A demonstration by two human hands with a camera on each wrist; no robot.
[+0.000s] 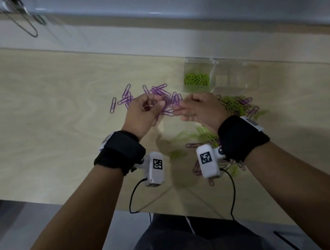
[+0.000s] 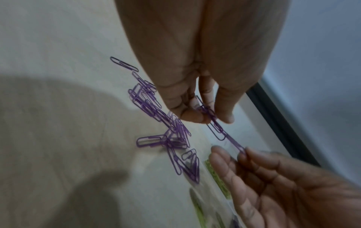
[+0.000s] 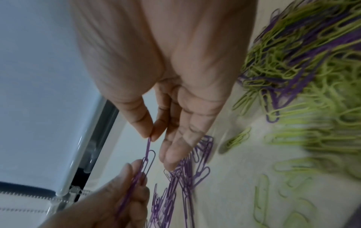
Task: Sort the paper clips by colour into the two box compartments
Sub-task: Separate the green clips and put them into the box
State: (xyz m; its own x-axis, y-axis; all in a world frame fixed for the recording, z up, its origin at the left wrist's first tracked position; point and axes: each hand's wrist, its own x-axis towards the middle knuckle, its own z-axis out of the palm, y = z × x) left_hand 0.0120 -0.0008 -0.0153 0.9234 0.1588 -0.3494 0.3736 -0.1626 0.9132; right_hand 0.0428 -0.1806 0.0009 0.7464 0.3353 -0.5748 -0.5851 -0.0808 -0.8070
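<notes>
Both hands hover over the table with a short chain of tangled purple clips [image 2: 220, 131] stretched between them. My left hand [image 1: 148, 108] pinches one end between thumb and fingers [image 2: 210, 117]. My right hand [image 1: 191, 107] pinches the other end with thumb and forefinger [image 3: 151, 135], its other fingers straight. Loose purple clips [image 1: 154, 94] lie under the hands. The clear two-compartment box [image 1: 213, 65] stands at the back right, with green clips [image 1: 197, 79] in its left compartment. I see no clips in its right compartment [image 1: 235, 79].
A mixed heap of green and purple clips [image 1: 235, 105] spreads right of and under my right wrist, seen close in the right wrist view [image 3: 302, 61]. A few green clips [image 1: 178, 154] lie near the table's front edge. A wall runs behind the table.
</notes>
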